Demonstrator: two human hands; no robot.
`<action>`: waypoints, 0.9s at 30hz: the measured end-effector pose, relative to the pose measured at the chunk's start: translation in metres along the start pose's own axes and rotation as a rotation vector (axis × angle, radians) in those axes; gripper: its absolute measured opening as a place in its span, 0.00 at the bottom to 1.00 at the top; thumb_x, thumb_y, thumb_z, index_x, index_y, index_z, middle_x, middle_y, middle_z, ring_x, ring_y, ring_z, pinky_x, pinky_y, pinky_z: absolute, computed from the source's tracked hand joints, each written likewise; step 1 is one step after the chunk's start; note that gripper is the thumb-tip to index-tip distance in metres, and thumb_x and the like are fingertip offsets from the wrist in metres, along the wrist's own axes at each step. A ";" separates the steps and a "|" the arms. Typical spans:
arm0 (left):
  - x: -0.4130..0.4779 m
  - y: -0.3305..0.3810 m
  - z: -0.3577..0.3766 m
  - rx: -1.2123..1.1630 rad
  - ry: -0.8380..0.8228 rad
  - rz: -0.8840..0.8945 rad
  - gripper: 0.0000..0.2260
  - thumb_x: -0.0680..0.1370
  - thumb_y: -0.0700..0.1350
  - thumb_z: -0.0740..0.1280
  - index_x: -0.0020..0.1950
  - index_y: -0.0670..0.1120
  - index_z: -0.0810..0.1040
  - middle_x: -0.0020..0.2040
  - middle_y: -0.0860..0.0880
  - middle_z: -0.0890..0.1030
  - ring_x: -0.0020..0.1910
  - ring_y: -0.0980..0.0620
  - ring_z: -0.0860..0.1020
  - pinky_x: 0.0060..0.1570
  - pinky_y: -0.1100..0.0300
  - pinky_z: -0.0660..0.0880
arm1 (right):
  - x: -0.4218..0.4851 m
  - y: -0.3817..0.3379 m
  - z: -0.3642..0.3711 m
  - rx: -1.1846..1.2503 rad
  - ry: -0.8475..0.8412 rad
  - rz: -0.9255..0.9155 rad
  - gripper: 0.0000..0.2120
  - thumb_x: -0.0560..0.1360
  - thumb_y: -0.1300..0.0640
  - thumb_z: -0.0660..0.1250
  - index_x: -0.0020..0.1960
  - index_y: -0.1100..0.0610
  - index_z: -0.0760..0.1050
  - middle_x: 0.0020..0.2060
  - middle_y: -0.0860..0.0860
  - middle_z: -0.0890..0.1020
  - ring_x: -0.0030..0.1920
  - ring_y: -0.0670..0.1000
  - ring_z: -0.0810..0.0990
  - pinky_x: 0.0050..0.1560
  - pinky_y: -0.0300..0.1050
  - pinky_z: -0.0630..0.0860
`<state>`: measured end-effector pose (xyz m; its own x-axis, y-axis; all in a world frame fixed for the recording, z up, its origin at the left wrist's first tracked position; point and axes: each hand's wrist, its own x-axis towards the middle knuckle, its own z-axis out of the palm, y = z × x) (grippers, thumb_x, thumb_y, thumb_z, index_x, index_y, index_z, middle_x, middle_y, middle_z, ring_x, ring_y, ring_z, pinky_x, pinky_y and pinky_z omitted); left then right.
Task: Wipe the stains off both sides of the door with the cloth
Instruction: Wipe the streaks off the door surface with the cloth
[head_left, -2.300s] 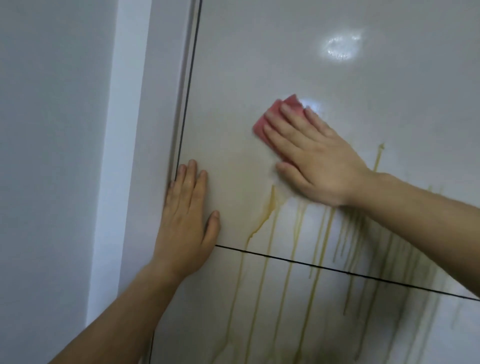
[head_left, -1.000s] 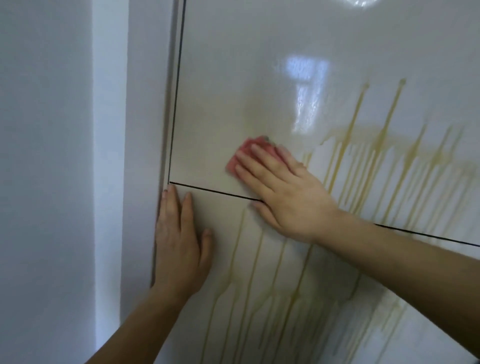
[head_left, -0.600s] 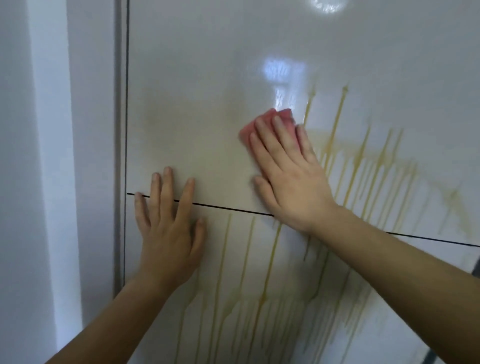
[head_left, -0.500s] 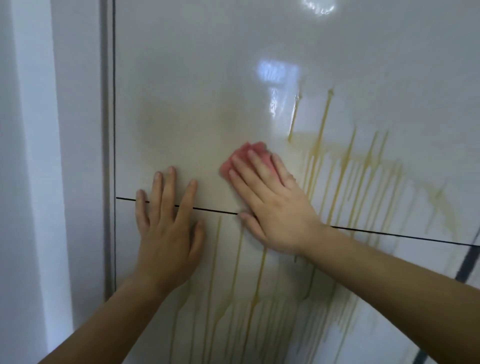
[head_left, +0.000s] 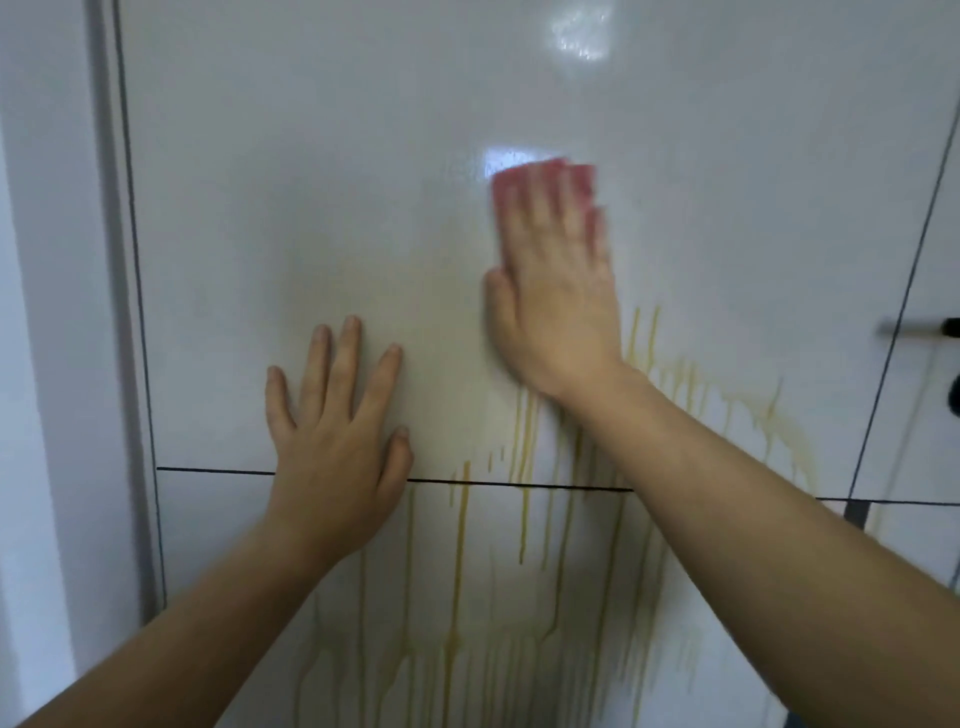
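Above the thin black horizontal groove (head_left: 208, 470) of the glossy white door (head_left: 311, 182), the right hand (head_left: 558, 306) presses a pink cloth (head_left: 540, 174) flat against the panel. Its fingers are straight and close together, blurred, with only the cloth's upper edge showing past the fingertips. The left hand (head_left: 337, 447) lies flat across the groove, fingers spread and thumb out, holding nothing. Yellow drip stains (head_left: 457, 571) run from just above the groove to well below it. A dark lever handle (head_left: 924, 329) sits above the groove, far right.
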<state>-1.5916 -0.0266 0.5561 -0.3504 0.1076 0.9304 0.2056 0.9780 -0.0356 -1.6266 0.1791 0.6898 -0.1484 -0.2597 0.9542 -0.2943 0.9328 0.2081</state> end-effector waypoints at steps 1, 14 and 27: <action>0.000 0.000 0.000 0.002 -0.007 0.000 0.31 0.78 0.51 0.58 0.81 0.45 0.63 0.84 0.39 0.54 0.83 0.37 0.53 0.73 0.26 0.55 | 0.007 0.007 -0.004 0.033 0.029 0.191 0.34 0.80 0.50 0.54 0.84 0.56 0.52 0.83 0.56 0.52 0.83 0.60 0.46 0.82 0.59 0.41; 0.024 0.043 0.001 0.017 -0.019 0.030 0.31 0.78 0.53 0.59 0.81 0.50 0.64 0.84 0.40 0.54 0.83 0.38 0.52 0.73 0.26 0.52 | 0.021 0.056 -0.025 0.053 0.036 0.319 0.35 0.81 0.48 0.51 0.84 0.59 0.48 0.83 0.57 0.48 0.83 0.61 0.43 0.81 0.62 0.39; 0.021 0.042 0.007 -0.011 -0.022 0.036 0.31 0.78 0.53 0.59 0.82 0.51 0.61 0.84 0.41 0.52 0.83 0.39 0.49 0.73 0.25 0.50 | -0.056 0.031 -0.010 0.051 -0.055 0.110 0.34 0.81 0.48 0.54 0.84 0.59 0.50 0.83 0.59 0.50 0.83 0.63 0.44 0.81 0.63 0.40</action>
<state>-1.5967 0.0176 0.5715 -0.3626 0.1468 0.9203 0.2287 0.9713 -0.0648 -1.6184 0.2250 0.6449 -0.2340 -0.1713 0.9570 -0.3207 0.9429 0.0904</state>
